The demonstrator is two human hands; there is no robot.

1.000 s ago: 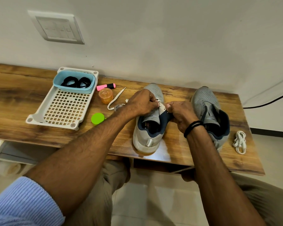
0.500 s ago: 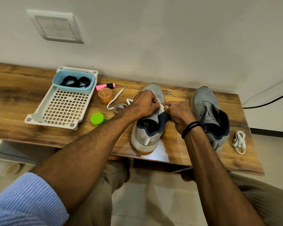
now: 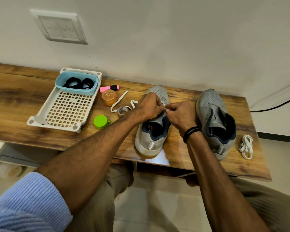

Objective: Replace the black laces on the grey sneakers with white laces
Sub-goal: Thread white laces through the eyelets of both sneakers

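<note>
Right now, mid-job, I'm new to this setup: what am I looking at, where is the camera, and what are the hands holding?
No machine here: a person works bare-handed, and the one picture comes from a camera worn on their head, looking down. The left hand and right hand both pinch a flat white lace over the grey mesh sneaker in the middle of the brown wooden table; its loose end trails left. A second grey sneaker stands to the right, a bundled white lace beside it. Coiled black laces sit in a light blue tub on a white perforated tray.
</note>
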